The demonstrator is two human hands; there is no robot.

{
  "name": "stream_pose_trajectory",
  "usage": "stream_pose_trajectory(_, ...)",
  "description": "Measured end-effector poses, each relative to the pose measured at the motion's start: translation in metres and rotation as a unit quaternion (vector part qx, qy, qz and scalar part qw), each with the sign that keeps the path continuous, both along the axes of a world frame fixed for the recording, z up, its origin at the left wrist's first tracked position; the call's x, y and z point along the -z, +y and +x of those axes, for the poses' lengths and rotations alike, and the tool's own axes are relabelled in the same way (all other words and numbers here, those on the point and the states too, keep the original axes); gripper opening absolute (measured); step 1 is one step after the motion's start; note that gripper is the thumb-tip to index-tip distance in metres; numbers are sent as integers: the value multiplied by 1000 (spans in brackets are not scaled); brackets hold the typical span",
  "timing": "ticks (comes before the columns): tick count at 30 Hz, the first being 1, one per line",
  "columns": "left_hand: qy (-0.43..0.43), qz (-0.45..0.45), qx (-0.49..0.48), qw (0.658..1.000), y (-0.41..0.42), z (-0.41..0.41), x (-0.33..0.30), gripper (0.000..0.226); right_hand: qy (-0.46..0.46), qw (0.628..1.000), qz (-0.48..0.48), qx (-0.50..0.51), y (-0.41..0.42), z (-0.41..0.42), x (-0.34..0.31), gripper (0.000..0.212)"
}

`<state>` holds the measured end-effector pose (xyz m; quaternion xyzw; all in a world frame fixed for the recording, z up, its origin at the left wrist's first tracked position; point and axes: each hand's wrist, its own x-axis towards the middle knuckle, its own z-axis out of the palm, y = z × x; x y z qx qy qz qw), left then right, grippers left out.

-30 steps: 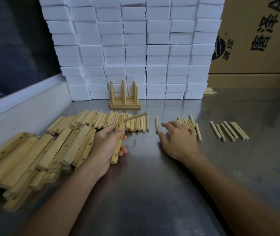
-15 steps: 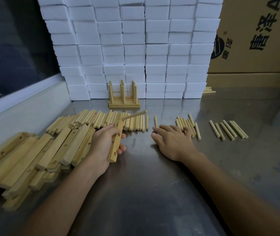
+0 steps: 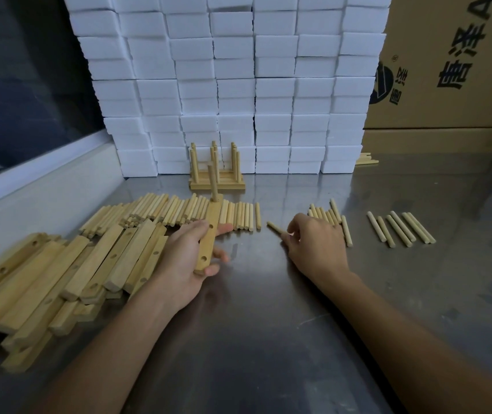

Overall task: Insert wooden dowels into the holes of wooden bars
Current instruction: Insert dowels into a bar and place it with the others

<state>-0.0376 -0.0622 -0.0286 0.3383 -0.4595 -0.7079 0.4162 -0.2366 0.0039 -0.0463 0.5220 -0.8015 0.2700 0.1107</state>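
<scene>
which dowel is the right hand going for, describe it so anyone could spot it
Start at the steel table and find the right hand near its middle. At its fingers lies one loose dowel, pointing up-left. It lies alone and askew in the gap between the long dowel row and the small bunch.

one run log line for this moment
left hand: grips wooden bar, one dowel in end hole | right hand: pinching loose dowel on table

Steel table (image 3: 268,339); white foam blocks (image 3: 232,85); cardboard box (image 3: 448,70).
</scene>
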Motion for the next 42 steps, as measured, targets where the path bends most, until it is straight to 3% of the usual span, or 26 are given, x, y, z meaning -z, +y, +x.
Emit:
stream_pose_trajectory(5,-7,19,-4,1000,-1,0,1,23,-7,998,21,-63,-2,-1,2,19)
stream_pose_trajectory(12,-45,-9,-27,999,-2,-2,3,21,-105,985,-53,-130,4,6,-4,12)
stream_pose_trajectory(19,-63,-28,-8,998,-5,0,7,18,-202,970,-81,-110,4,1,-3,19)
stream_pose_trajectory(22,-62,-30,-15,998,-5,-1,9,15,-195,969,-100,-118,3,1,-1,15)
stream_pose_trajectory(25,-52,-22,-8,998,-5,0,8,12,-183,966,-117,-139,3,0,0,31)
stream_pose_trajectory(28,-46,-22,6,999,-5,1,8,9,-146,973,-110,-140,2,-1,4,30)
stream_pose_trajectory(34,-46,-23,11,999,-4,0,7,14,-137,966,-190,-109,2,-3,1,32)
stream_pose_trajectory(37,-44,-22,10,999,-5,0,8,13,-154,963,-196,-101,4,-3,-1,14)
stream_pose_trajectory(42,-43,-18,9,999,-8,0,10,22,-161,958,-219,-89,8,-4,0,11)
